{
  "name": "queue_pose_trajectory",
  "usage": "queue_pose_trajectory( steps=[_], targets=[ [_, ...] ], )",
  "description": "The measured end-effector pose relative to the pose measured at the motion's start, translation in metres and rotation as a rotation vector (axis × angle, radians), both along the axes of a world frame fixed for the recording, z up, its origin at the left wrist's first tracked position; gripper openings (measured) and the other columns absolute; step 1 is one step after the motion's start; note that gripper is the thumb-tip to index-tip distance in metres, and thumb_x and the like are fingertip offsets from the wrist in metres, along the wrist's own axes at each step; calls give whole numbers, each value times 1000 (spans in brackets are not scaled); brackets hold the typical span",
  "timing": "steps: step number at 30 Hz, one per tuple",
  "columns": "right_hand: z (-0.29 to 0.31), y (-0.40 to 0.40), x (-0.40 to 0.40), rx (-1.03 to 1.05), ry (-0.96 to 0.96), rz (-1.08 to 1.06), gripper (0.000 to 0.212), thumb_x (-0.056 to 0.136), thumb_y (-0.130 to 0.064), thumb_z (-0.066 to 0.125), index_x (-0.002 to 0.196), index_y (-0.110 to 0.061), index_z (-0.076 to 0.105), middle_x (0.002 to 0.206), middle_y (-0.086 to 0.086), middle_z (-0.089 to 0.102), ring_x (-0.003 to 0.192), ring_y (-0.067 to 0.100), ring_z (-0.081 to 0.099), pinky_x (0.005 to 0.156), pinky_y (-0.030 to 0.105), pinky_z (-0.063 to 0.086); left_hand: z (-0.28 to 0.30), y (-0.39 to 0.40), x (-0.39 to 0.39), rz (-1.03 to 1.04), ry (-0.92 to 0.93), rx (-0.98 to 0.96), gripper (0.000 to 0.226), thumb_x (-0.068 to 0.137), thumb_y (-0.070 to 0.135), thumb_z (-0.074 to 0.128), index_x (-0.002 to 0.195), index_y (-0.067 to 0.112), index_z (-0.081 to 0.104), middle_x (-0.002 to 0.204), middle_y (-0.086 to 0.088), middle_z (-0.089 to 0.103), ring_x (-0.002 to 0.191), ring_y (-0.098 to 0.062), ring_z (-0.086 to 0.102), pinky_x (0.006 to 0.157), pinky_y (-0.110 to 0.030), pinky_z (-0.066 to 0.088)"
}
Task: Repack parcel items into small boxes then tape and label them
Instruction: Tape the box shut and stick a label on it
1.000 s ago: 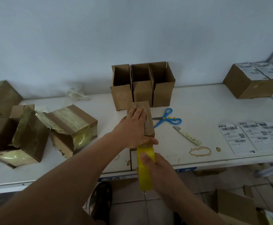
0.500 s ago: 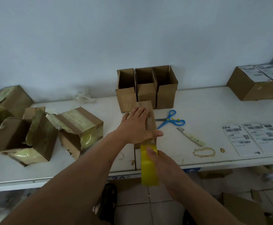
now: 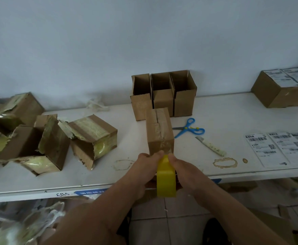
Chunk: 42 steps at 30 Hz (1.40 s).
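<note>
At the near edge of the desk (image 3: 233,110), both hands, left hand (image 3: 141,172) and right hand (image 3: 185,172), grip the yellow tape roll (image 3: 166,183) against the taped small box (image 3: 159,131) (closed, contents hidden); three open boxes (image 3: 163,94) stand behind, interiors unseen.

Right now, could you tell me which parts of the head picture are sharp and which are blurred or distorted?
Head view: the taped box, scissors and both hands at the yellow tape roll are fairly sharp; the label sheets are too soft to read; the bottom-left corner is smeared; the table edge bows from the wide lens.
</note>
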State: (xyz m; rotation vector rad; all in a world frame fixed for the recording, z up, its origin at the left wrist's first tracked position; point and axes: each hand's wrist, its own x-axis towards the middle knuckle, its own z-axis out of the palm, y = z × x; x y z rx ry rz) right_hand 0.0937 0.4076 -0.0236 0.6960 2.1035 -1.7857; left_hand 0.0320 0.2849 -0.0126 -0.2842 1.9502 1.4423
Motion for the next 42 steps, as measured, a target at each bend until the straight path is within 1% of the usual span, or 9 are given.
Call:
queue_pose_trajectory(
  steps=[5,8,11,14,18,26,33,37,42],
  targets=[
    [5,35,-15,241,-25,20,52,102,-50,34,99,-9,67,88,8,72,70,15,65,61,25,49,9,9,5,122,-65,143,19,97,38,57,106,21,56,98,-9,64,83,-23,65,58,-29,53],
    [-10,75,-28,714,79,39,37,102,-38,40,102,-10,65,100,11,66,93,24,62,78,34,45,11,12,5,160,-70,165,10,97,29,57,98,19,56,93,-11,63,80,-24,63,66,-33,55],
    [-29,98,-35,1009,54,18,42,101,-39,40,132,-13,52,129,14,54,115,33,51,94,41,41,12,14,7,166,-81,172,8,96,25,54,92,18,57,86,-9,62,76,-23,62,70,-34,55],
    [-41,106,-37,1164,-108,48,35,101,-35,37,127,-14,45,131,11,50,119,32,45,95,43,39,8,15,4,204,-95,171,12,95,24,54,92,14,60,83,-10,61,74,-23,62,69,-33,54],
    [-57,106,-38,1256,-163,76,19,97,-22,43,113,-14,50,119,9,52,113,29,48,94,39,39,-1,16,-4,243,-87,127,21,92,30,53,98,13,62,93,-12,61,94,-29,62,91,-43,52],
    [-62,105,-44,1144,-74,4,15,94,-19,51,105,-9,56,107,13,53,98,30,52,73,34,39,-9,16,-13,245,-106,147,21,95,27,53,103,10,62,92,-13,60,89,-27,61,80,-35,52],
    [-63,109,-47,1007,-135,-29,34,92,-30,59,118,-9,51,115,13,56,104,31,55,79,35,43,-10,14,-18,235,-147,179,18,96,25,55,105,10,60,88,-13,62,82,-27,62,82,-41,57],
    [-57,107,-47,993,-109,-3,21,95,-26,49,98,-9,62,85,4,59,75,20,56,67,32,48,-10,14,-19,227,-144,184,15,97,24,54,104,11,59,87,-13,62,78,-25,62,76,-38,57],
    [4,89,-32,767,272,-115,12,101,-25,46,104,-21,57,81,-1,63,72,18,60,61,30,43,-11,13,-21,226,-120,183,17,97,23,53,106,10,59,88,-13,61,79,-26,61,71,-35,55]
  ],
)
